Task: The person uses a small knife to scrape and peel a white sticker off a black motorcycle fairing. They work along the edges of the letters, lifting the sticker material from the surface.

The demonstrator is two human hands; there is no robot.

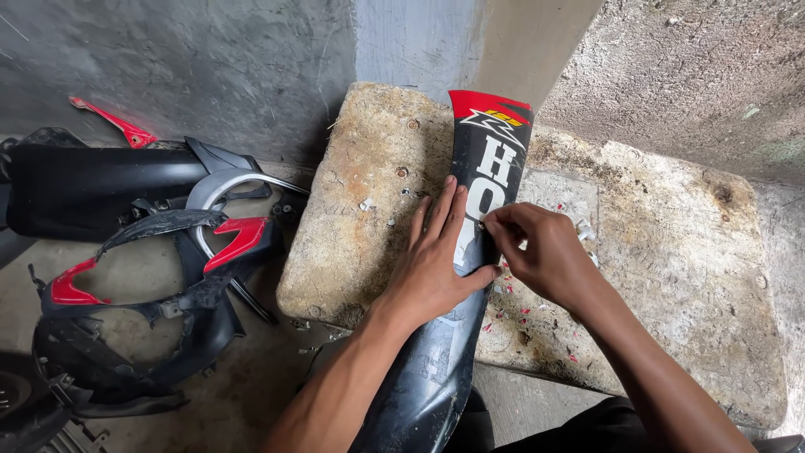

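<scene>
Black motorcycle panel [470,252] lies across the worn stone slab [671,252], sticker side up. Left hand [436,260] presses flat and open on it; right hand [545,252] pinches the white lettering's edge, seemingly mid-peel, needing a slow steady pull. Spare bodywork [159,277] sits left.
</scene>
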